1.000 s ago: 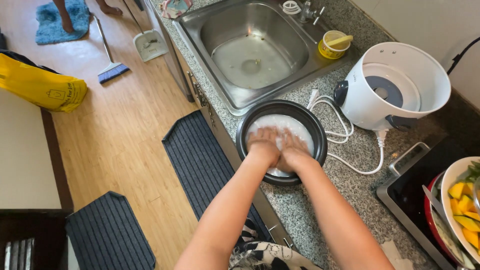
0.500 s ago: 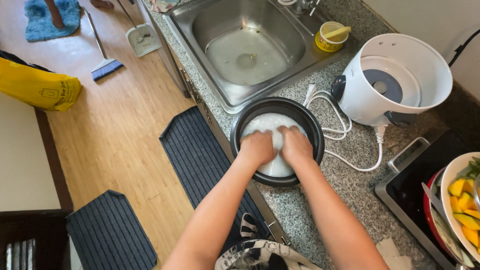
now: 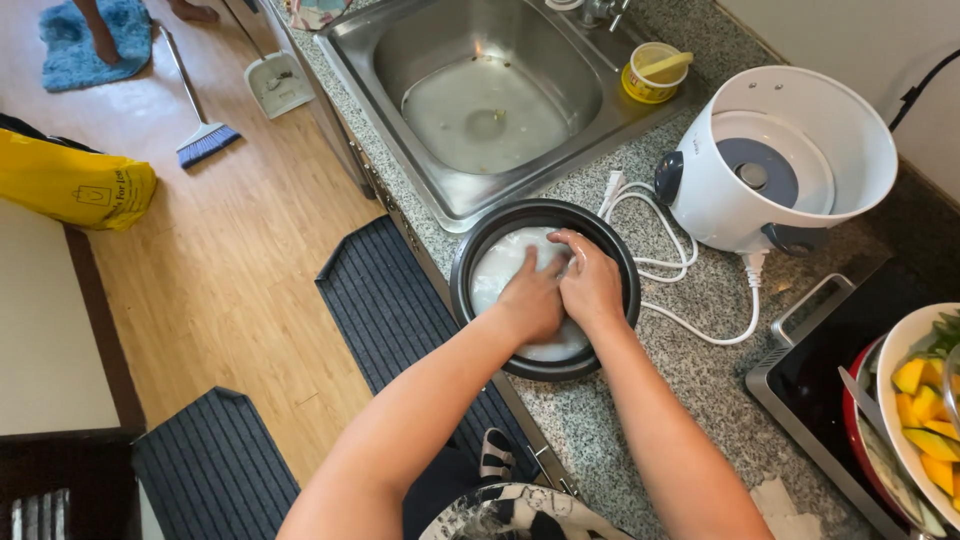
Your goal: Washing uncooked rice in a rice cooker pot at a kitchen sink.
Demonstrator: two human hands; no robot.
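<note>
Rice pot (image 3: 470, 290), a dark round inner pot holding cloudy white water, sits on the speckled granite counter (image 3: 700, 330) just in front of the steel sink (image 3: 400, 60), at the counter's front edge. Both hands are down inside it: the left hand (image 3: 530, 300) and the right hand (image 3: 592, 282) lie side by side, touching, fingers loosely curled into the milky water, gripping nothing that can be seen. Right of the pot stands the white cooker body (image 3: 790, 160), its white cord (image 3: 690, 320) looped between the two. Beyond the pot, at the sink's far corner, sits a small yellow cup (image 3: 655, 72). Left of the pot, below the counter, lie wooden floor, dark ribbed mats (image 3: 380, 300), a broom (image 3: 200, 130), a dustpan (image 3: 278, 84) and a yellow bag (image 3: 75, 185). Whatever lies under the water is hidden by the hands and the cloudiness. A bowl of cut yellow fruit (image 3: 925, 400), far right of the pot, is cut off by the frame.
</note>
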